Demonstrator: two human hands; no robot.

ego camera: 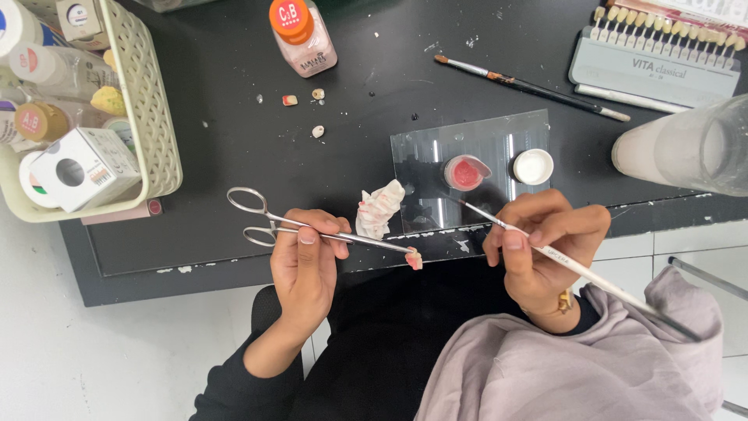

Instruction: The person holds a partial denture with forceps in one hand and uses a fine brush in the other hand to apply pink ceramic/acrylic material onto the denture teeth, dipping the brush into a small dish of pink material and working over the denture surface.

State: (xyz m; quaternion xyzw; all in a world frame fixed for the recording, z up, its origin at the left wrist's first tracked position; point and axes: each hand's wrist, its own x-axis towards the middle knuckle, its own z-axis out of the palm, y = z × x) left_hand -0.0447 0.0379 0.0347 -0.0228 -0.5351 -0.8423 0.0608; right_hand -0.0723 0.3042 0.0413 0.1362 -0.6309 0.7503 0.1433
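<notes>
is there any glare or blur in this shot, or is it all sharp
Head view: even overhead light, mostly sharp; white glare streaks on the clear glass slab; the cloudy plastic cup at right looks soft; the small pink tooth piece in the steel forceps stays readable.

Setting: dental laboratory bench, ceramic work.
Bench: black worktop (234,156), chipped along its front edge, over white tiled floor.
Shade reference: tooth shade guide (654,54) with a row of sample teeth, at the back right corner.
Mixing station: glass slab (436,148) near the front edge, carrying a small pot of pink paste (466,172) and a white cap (534,166).
Materials: orange-capped bottle of pink powder (302,35) at the back edge; cream basket (152,117) of small powder jars and boxes at the left edge.
Tools: fine brush (530,87) lying behind the slab.
Workpieces: loose small tooth pieces (317,131) mid-bench.
</notes>
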